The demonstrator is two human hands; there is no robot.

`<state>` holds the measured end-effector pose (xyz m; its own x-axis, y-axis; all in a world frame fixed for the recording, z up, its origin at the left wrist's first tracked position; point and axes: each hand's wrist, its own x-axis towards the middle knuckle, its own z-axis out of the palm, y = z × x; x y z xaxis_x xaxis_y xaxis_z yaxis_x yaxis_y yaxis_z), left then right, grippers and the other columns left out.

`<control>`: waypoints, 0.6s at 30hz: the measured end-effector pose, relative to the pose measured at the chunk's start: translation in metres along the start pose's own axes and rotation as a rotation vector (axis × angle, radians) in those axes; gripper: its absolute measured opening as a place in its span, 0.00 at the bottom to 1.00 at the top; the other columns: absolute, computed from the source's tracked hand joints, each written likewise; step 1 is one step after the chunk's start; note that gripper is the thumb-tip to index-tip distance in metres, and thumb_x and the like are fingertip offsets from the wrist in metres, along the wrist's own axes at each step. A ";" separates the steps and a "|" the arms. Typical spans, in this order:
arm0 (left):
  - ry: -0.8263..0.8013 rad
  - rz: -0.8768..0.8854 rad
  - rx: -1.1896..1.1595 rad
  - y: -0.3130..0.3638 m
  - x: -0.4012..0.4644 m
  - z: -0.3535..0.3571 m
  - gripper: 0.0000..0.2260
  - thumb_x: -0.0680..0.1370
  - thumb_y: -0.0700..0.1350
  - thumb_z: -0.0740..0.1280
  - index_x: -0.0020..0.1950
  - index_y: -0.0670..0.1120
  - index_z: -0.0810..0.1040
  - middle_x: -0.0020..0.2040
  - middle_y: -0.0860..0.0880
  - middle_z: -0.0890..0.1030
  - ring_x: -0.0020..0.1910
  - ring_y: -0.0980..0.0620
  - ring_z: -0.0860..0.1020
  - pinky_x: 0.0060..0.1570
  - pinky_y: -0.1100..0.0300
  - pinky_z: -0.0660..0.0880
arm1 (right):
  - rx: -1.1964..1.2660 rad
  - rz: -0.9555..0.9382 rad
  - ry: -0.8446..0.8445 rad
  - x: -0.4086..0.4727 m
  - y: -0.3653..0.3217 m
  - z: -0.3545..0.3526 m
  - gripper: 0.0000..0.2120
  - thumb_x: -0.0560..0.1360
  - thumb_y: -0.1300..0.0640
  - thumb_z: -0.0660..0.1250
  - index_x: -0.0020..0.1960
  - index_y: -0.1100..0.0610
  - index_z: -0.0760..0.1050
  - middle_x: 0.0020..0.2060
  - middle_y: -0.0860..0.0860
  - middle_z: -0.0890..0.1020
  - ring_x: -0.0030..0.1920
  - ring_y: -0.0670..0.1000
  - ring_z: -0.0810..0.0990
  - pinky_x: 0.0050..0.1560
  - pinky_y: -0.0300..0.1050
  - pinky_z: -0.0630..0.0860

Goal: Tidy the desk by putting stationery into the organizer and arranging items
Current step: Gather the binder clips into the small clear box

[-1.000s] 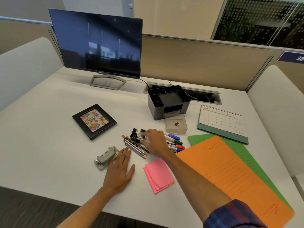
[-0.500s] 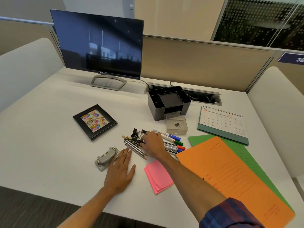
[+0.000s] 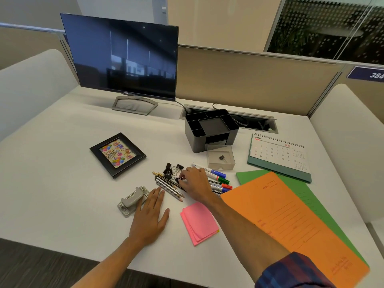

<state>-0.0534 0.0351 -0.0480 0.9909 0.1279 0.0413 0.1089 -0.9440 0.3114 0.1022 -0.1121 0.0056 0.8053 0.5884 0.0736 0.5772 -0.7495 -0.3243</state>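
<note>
The left hand lies flat on the white worktop, palm down, fingers straight and spread a little, holding nothing; its fingertips sit just beside the grey hole punch and close to the tips of the pencils. The left forearm comes in from the lower edge, bare.

The right arm reaches forward across the pink sticky notes, its sleeve pushed up near the elbow. The right hand is arched over the pile of stationery, knuckles up, fingers curled downward, and the fingertips pinch a small black binder clip that lies at the near edge of the loose heap of binder clips. The hand covers part of the markers, whose coloured caps stick out to its right.

The black organizer stands behind the pile, well apart from both hands, its top compartments showing nothing inside. Just in front of it sits a clear box with one binder clip in it. Further right are the desk calendar, a green folder and an orange folder overlapping it. A picture frame lies left of the pile, before the monitor
</note>
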 end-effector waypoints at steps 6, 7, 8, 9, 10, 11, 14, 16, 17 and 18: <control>0.001 0.003 0.006 0.000 0.000 0.000 0.32 0.79 0.65 0.39 0.79 0.50 0.51 0.79 0.53 0.51 0.77 0.55 0.49 0.75 0.49 0.46 | -0.068 -0.049 -0.010 0.000 -0.001 -0.001 0.12 0.80 0.49 0.59 0.55 0.53 0.78 0.54 0.50 0.82 0.55 0.51 0.76 0.60 0.51 0.65; -0.001 0.002 0.009 0.000 0.000 0.000 0.32 0.78 0.65 0.39 0.79 0.51 0.51 0.79 0.53 0.51 0.77 0.56 0.49 0.75 0.50 0.45 | -0.077 -0.056 -0.011 0.000 -0.001 0.000 0.12 0.80 0.49 0.59 0.56 0.53 0.78 0.54 0.50 0.82 0.55 0.51 0.76 0.60 0.51 0.65; -0.001 0.001 0.010 0.000 0.000 0.000 0.32 0.78 0.65 0.39 0.79 0.51 0.51 0.79 0.53 0.51 0.77 0.56 0.49 0.75 0.50 0.45 | -0.086 -0.061 -0.018 0.000 -0.001 0.000 0.13 0.80 0.50 0.59 0.56 0.53 0.78 0.54 0.51 0.81 0.56 0.51 0.76 0.61 0.51 0.65; 0.000 0.001 0.010 0.000 0.000 0.000 0.32 0.79 0.65 0.39 0.79 0.50 0.51 0.79 0.53 0.51 0.77 0.55 0.49 0.75 0.50 0.45 | -0.096 -0.066 -0.027 0.000 -0.001 0.000 0.13 0.80 0.50 0.59 0.57 0.54 0.78 0.55 0.51 0.81 0.57 0.51 0.76 0.61 0.51 0.64; 0.000 0.000 0.012 0.000 0.000 0.000 0.32 0.79 0.64 0.40 0.79 0.50 0.52 0.79 0.53 0.51 0.77 0.55 0.49 0.75 0.50 0.45 | -0.103 -0.071 -0.036 0.000 -0.001 0.001 0.13 0.80 0.50 0.59 0.57 0.54 0.78 0.56 0.51 0.81 0.58 0.52 0.76 0.62 0.51 0.64; -0.002 -0.001 0.015 0.000 0.000 0.001 0.32 0.79 0.64 0.40 0.79 0.50 0.52 0.79 0.53 0.52 0.77 0.55 0.49 0.75 0.50 0.45 | -0.108 -0.075 -0.040 0.000 -0.001 0.002 0.13 0.80 0.50 0.59 0.57 0.54 0.78 0.56 0.51 0.80 0.58 0.52 0.75 0.62 0.51 0.64; -0.009 -0.002 0.014 0.000 0.000 0.001 0.32 0.79 0.64 0.40 0.79 0.51 0.51 0.79 0.53 0.51 0.78 0.56 0.49 0.75 0.50 0.44 | -0.112 -0.070 -0.046 0.001 -0.002 0.003 0.13 0.79 0.49 0.61 0.57 0.54 0.78 0.57 0.51 0.80 0.59 0.53 0.75 0.62 0.52 0.64; -0.012 -0.005 0.016 0.000 0.000 0.001 0.32 0.78 0.65 0.39 0.79 0.51 0.50 0.79 0.53 0.51 0.78 0.55 0.48 0.75 0.50 0.45 | -0.123 -0.059 -0.051 0.003 -0.003 0.003 0.14 0.78 0.47 0.63 0.57 0.54 0.77 0.56 0.51 0.80 0.58 0.53 0.75 0.63 0.52 0.64; -0.013 -0.007 0.015 0.000 0.000 0.000 0.32 0.78 0.65 0.39 0.79 0.51 0.50 0.79 0.53 0.50 0.78 0.55 0.48 0.75 0.49 0.45 | -0.128 -0.057 -0.055 0.004 -0.003 0.003 0.14 0.78 0.47 0.64 0.57 0.54 0.78 0.56 0.51 0.80 0.58 0.53 0.76 0.63 0.52 0.64; -0.016 -0.009 0.013 0.000 0.000 0.001 0.32 0.78 0.65 0.39 0.79 0.51 0.50 0.79 0.53 0.50 0.78 0.55 0.48 0.75 0.49 0.45 | -0.131 -0.054 -0.062 0.004 -0.003 0.003 0.14 0.78 0.46 0.64 0.56 0.54 0.78 0.55 0.51 0.80 0.57 0.53 0.76 0.62 0.52 0.64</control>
<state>-0.0538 0.0352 -0.0487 0.9910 0.1317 0.0235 0.1187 -0.9468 0.2992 0.1030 -0.1061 0.0039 0.7652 0.6432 0.0283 0.6353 -0.7471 -0.1957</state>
